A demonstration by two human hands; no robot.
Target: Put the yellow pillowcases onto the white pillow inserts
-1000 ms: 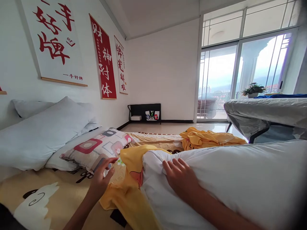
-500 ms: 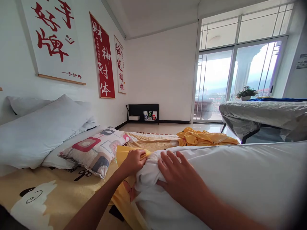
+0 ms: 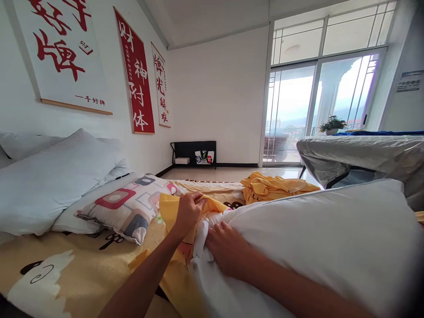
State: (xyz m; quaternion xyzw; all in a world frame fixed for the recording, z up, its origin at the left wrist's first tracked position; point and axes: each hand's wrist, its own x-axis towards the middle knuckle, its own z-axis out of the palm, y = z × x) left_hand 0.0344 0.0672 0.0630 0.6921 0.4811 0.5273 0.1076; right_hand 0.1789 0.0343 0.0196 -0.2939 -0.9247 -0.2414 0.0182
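Note:
My left hand (image 3: 189, 213) pinches the edge of a yellow pillowcase (image 3: 168, 210), its thumb and fingers closed on the cloth. A large white pillow (image 3: 308, 234) lies across the right side, and its bunched near end sits in the pillowcase's opening. My right hand (image 3: 228, 247) grips that end, fingers curled into the white fabric just right of the yellow rim. Below my hands, the pillowcase hangs down in loose folds, with part of a printed figure showing. How far the pillow reaches inside is hidden by the cloth and my hands.
A patterned cushion (image 3: 124, 205) and several white pillows (image 3: 66, 176) lie on the left of the yellow printed bedding (image 3: 86, 265). Crumpled yellow cloth (image 3: 274, 187) lies beyond the white pillow. A plastic-covered table (image 3: 364, 148) with a potted plant (image 3: 332, 124) stands at the right.
My right hand's fingers have gone from spread on the pillow to curled into its end, slightly lower and left. My left hand has lifted the yellow rim a little. The view has shifted slightly.

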